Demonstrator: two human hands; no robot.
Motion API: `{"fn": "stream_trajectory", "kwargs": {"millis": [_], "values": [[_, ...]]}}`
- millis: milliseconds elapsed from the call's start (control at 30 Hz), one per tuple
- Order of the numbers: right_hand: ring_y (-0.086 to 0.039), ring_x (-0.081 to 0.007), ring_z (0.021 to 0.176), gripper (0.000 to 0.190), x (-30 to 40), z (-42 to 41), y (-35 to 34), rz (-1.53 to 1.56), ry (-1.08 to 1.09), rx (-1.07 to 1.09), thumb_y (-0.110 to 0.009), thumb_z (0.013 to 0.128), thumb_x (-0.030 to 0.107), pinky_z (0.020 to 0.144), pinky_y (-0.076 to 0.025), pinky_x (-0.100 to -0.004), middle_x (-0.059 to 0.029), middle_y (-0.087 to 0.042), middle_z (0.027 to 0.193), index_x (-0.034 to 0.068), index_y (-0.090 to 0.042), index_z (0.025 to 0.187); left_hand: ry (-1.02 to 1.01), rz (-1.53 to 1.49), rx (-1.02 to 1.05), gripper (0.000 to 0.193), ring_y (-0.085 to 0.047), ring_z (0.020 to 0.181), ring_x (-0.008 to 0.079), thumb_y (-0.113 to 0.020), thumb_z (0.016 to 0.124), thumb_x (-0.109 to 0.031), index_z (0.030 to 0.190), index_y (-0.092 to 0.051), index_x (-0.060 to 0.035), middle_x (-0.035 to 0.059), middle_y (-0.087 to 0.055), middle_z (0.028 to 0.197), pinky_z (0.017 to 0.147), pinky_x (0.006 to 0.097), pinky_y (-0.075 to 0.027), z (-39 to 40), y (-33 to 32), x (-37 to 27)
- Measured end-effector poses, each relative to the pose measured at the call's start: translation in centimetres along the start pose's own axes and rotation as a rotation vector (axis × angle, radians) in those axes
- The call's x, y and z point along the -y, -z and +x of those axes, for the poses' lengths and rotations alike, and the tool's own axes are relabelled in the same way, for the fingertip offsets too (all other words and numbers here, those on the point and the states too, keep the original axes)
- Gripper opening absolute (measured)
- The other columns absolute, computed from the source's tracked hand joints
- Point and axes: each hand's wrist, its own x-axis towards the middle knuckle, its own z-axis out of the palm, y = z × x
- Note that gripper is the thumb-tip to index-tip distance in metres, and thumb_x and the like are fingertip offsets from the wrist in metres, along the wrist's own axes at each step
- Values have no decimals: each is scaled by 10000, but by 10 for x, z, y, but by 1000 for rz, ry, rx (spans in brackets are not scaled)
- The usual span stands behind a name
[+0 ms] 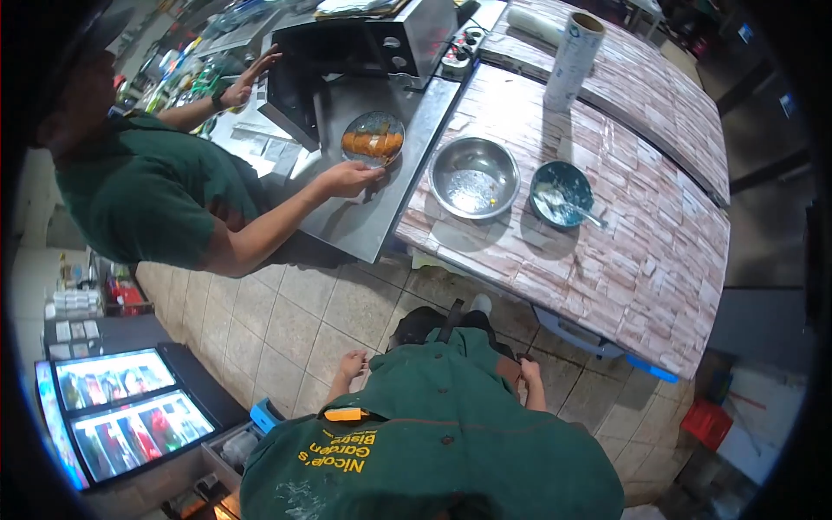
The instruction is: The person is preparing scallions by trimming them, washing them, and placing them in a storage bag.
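Observation:
My left hand (354,365) hangs beside my body above the tiled floor, its fingers loosely curled, with nothing visible in it. On the other side, my right hand (530,370) is low by the hem of my green shirt (448,416); its fingers are partly hidden, so I cannot tell whether it holds anything. Before me, a stainless steel bowl (474,177) with some residue sits on the brick-patterned table (637,260). Right of it is a dark green bowl (563,179) holding a pale mixture and a metal spoon (585,213).
At left, a co-worker's hand (351,179) holds a glass plate (372,156) of browned food near a microwave (390,45) with its door (289,97) ajar. A wrap roll (574,62) stands on the table. Behind is a power strip (463,52); a lit display fridge (130,416) is lower left.

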Motion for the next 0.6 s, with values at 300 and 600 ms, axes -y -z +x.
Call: {"fn": "stream_trajectory", "kwargs": {"millis": [300,600], "values": [[-654,-247,762,354,-11,135,20,257,197,246,-469,932,245,661,-525,-357,-142,-641,1061,69,-521,1234,-311,-87,10,193,-609,705,129,-500,925,-104,1054,-593,4,78,-641,829,658,265,-499,25,-52,-58],[-651,-261,753,341,60,37,-23,312,164,258,-481,926,226,634,-526,-356,-148,-635,1015,63,-510,1225,-475,-71,14,198,-633,712,153,-502,904,-69,1051,-595,25,91,-655,840,656,271,-507,71,-26,-136]]}}
